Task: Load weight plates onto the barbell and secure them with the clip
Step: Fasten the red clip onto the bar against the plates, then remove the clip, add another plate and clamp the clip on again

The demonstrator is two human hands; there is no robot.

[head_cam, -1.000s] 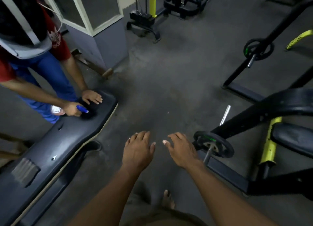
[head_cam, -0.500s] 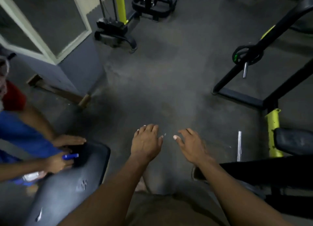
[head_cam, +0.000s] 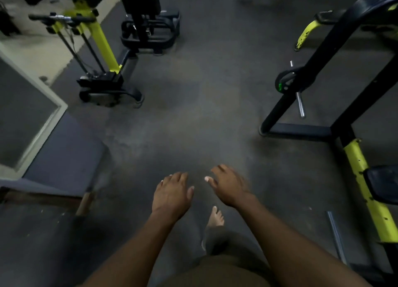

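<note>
My left hand (head_cam: 171, 195) and my right hand (head_cam: 230, 186) are stretched out in front of me over the dark gym floor, fingers relaxed, holding nothing. A black weight plate (head_cam: 284, 81) with a green mark sits on a steel sleeve (head_cam: 300, 105) on the black rack (head_cam: 301, 129) at the right, well ahead of my right hand. The near end of a steel bar (head_cam: 336, 237) shows low at the right beside the yellow post (head_cam: 366, 185). No clip is visible.
A yellow and black cable machine (head_cam: 101, 50) stands at the far left, with another black machine base (head_cam: 150, 35) behind it. A grey pillar with a pale frame (head_cam: 43, 131) is at the left. My bare foot (head_cam: 215, 216) shows below my hands.
The view has swung forward and to the right: the bench and the other person have left the frame, and the rack's far plate looks nearer. My hands stay out in front, empty.
</note>
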